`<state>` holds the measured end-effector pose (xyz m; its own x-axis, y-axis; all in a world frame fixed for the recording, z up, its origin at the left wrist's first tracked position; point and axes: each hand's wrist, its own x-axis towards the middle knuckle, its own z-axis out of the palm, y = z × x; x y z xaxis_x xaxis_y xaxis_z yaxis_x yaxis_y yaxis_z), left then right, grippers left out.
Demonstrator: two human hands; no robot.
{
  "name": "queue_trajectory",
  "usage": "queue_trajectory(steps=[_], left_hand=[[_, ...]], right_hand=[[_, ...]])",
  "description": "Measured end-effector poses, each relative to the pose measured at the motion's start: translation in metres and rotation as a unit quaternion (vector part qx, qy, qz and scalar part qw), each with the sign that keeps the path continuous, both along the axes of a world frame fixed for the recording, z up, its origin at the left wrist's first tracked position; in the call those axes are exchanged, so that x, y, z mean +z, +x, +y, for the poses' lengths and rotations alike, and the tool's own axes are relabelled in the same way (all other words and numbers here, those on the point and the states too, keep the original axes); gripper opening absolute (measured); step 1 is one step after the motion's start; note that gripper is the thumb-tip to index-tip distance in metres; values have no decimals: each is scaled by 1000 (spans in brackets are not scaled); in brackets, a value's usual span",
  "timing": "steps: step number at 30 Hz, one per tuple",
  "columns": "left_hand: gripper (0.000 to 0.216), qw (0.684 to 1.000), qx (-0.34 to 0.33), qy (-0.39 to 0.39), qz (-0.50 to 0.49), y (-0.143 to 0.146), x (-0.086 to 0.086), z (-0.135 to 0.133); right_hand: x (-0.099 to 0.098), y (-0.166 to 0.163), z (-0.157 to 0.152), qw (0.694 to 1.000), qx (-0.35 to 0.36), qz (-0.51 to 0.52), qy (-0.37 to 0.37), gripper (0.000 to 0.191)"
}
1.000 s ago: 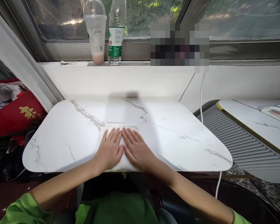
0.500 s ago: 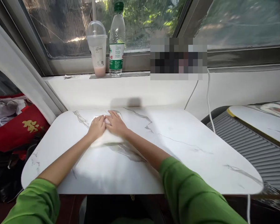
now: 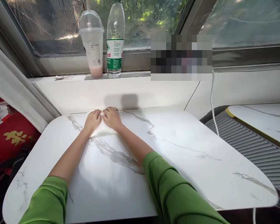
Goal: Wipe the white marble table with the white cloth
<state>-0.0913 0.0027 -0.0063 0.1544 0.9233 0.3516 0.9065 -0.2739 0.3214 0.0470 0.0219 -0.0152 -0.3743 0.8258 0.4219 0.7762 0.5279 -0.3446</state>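
Both hands press on a white cloth (image 3: 103,128) that lies on a white, grey-veined table (image 3: 186,130), close to its far edge by the wall. My left hand (image 3: 92,120) bears on the cloth's left part with its fingers bent and together. Beside it, my right hand (image 3: 112,117) has its fingers curled over the cloth's far right part. The two thumbs almost touch. Much of the cloth is hidden beneath the hands, and a pale fold shows between the wrists.
On the window sill stand a plastic cup (image 3: 93,46) with pink drink and a bottle (image 3: 115,49) with a green-and-white label. A blurred patch covers things to their right. A white cable (image 3: 212,105) hangs there. A red bag (image 3: 14,133) sits at left, a second table (image 3: 266,118) at right.
Both hands have slid the cloth slightly forward, toward the table's far edge, and their fingers are more bent. The camera view has shifted a little closer.
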Motion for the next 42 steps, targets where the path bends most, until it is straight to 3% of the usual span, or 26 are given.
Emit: queue_trajectory(steps=[5,14,17,20,26,31,37,42], left_hand=[[39,998,10,9,58,4,-3,-47],[43,996,-40,-21,81,-13,-3,-176],[45,994,-50,-41,84,-22,0,-204],[48,994,-28,-69,82,-31,4,-218],[53,990,42,-112,78,-66,7,-197],[51,996,18,-64,62,-120,4,-135],[50,997,54,-53,-4,-174,3,-51],[47,996,65,-66,-10,-192,4,-37]], right_hand=[[4,7,-40,999,34,-4,-2,34],[-1,18,-167,989,142,-40,16,45],[-3,18,-198,981,181,-75,16,61],[-2,7,-209,979,186,-82,-9,67],[-1,-46,-186,979,195,-65,-7,58],[-1,-103,-135,984,172,-56,5,55],[2,-158,-67,990,129,-56,-20,54],[4,-178,-48,988,139,-59,-40,55]])
